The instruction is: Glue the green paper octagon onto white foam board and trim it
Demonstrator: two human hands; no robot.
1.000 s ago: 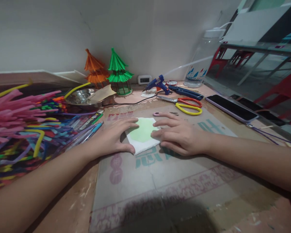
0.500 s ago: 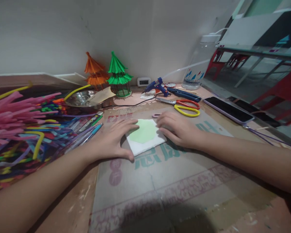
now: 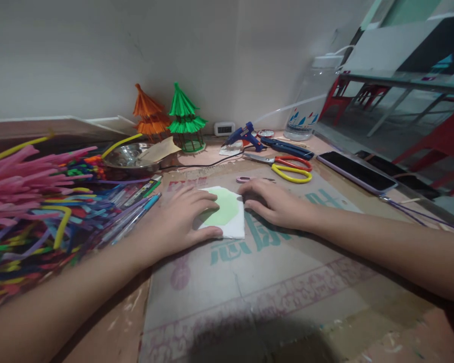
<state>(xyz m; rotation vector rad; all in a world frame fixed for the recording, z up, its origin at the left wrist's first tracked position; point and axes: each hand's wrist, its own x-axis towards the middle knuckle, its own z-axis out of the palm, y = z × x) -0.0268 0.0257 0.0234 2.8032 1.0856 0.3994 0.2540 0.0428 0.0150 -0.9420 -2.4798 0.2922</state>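
A pale green paper polygon [image 3: 227, 206] lies on top of a white square piece [image 3: 239, 229], perhaps foam or folded paper, on the flattened cardboard. My left hand [image 3: 189, 217] rests over the left side, fingers spread across the green paper and its thumb on the near white part. At the far right corner, my right hand [image 3: 270, 201] has bent fingers touching or nearly touching the edge, with its thumb apart from them. Behind it lies a small pink-handled tool [image 3: 244, 179], partly hidden.
Scissors [image 3: 287, 167], pliers [image 3: 285, 147] and a blue glue gun [image 3: 244, 135] lie behind. Orange [image 3: 148, 113] and green [image 3: 187, 118] pagoda models stand near a metal bowl [image 3: 124, 154]. Pipe cleaners [image 3: 26, 186] crowd the left; a phone [image 3: 355, 170] and bottle [image 3: 304, 108] are right.
The white piece with the green paper has turned, its right edge now running nearly straight toward me. My left thumb has moved onto its near side; my right fingers have shifted slightly left.
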